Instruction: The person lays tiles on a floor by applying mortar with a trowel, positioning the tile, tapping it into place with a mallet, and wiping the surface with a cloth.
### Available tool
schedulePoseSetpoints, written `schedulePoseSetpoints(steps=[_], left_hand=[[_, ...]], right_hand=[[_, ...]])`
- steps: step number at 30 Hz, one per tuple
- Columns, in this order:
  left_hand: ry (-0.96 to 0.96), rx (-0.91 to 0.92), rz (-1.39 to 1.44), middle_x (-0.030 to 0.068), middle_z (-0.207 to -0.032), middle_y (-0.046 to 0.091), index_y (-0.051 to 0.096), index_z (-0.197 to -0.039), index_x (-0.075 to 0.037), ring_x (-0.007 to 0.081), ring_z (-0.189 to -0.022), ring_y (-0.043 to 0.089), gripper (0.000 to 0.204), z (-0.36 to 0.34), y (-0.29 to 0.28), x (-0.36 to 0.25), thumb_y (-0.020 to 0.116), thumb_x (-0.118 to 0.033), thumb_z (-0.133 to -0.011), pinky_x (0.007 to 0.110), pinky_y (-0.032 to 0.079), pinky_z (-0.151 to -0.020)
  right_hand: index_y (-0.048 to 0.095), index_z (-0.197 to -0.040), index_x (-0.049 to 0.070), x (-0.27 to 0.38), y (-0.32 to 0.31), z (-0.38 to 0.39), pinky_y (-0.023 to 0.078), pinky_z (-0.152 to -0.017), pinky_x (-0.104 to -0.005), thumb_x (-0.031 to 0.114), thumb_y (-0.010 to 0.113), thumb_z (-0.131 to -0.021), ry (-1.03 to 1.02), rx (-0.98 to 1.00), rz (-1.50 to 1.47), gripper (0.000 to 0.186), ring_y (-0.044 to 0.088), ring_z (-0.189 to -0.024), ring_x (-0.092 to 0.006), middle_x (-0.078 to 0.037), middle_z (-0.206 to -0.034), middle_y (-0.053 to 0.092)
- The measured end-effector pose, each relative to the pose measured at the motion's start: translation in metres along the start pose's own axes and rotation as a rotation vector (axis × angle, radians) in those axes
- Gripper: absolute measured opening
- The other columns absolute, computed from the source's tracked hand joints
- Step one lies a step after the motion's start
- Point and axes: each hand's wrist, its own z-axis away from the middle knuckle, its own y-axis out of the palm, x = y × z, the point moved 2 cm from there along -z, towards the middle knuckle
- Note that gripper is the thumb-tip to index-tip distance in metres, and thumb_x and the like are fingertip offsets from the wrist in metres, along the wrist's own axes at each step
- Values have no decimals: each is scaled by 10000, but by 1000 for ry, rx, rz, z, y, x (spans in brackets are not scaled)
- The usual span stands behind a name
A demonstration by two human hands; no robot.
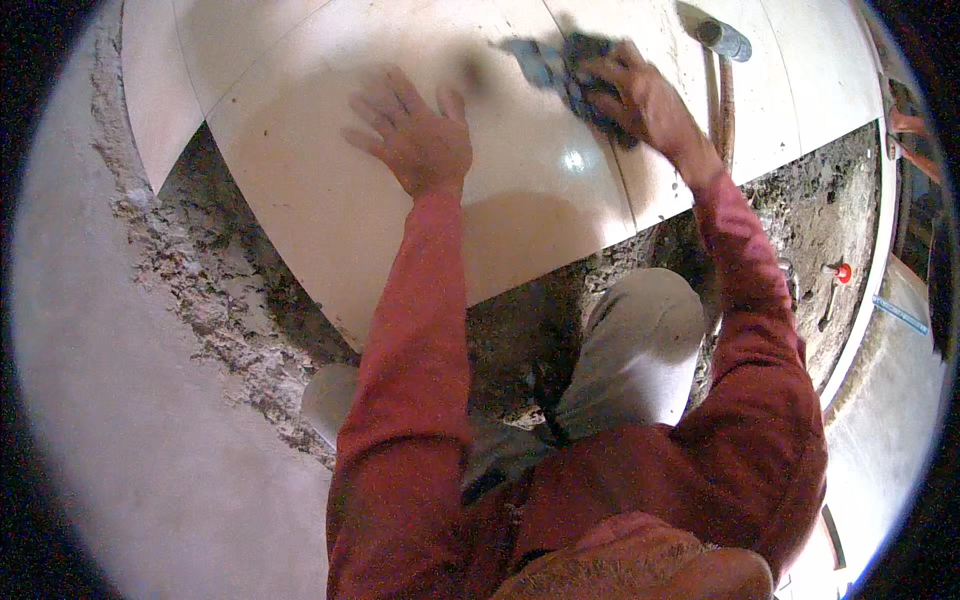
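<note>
My right hand (645, 100) is closed on a dark grey, crumpled rag (545, 65), which is pressed to the large cream floor tiles (520, 160) across a joint between two of them. Some blur softens the rag's edges. To its left, my left hand (420, 140) is spread with fingers apart, on or just over the same tile; whether it touches cannot be told. A dark blurred smudge (475, 75) shows between the two hands. Right of my right hand, a mallet (724, 40) with a grey head and wooden handle lies on the tile.
Rough, broken ground (210, 290) runs along the tiles' left and near edges, with smooth grey floor (120, 400) beyond it. My knees rest near the tile edge. A small red-topped object (842, 273) and a blue strip (900, 314) lie at the right, beside a pale curved edge.
</note>
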Motion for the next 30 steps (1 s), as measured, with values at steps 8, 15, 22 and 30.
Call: schedulePoseSetpoints(steps=[8,15,22,30], left_hand=[[-13,-88,77,227,-1573,375,432,-1495,-38,500,-1437,339,698,-3,-6,0,514,-498,-977,749,160,-1132],[-31,-57,91,191,-1585,363,441,-1488,-70,481,-1458,305,574,-5,-1,0,481,-396,-1017,758,199,-1108],[52,183,-380,214,-1605,331,358,-1517,19,431,-1484,288,609,-4,6,1,436,-341,-1032,644,190,-1183],[3,55,-269,213,-1557,379,388,-1499,26,419,-1470,309,584,-2,15,12,431,-336,-1043,601,255,-1167]], right_hand=[[679,-1204,93,41,-38,193,531,-915,-445,119,747,-836,256,587,-100,375,644,-1034,-354,-149,-1147,610],[657,-1286,25,-10,-118,52,490,-968,-319,375,642,-992,263,-18,-286,458,618,-1142,-169,-66,-1173,693],[570,-1362,65,142,34,-175,387,-1022,-492,388,581,-978,-352,-190,-182,502,510,-1234,-316,-158,-1355,563],[567,-1375,276,56,103,-116,303,-1045,-697,444,597,-931,-47,-476,208,476,472,-1311,-397,-110,-1368,547]])
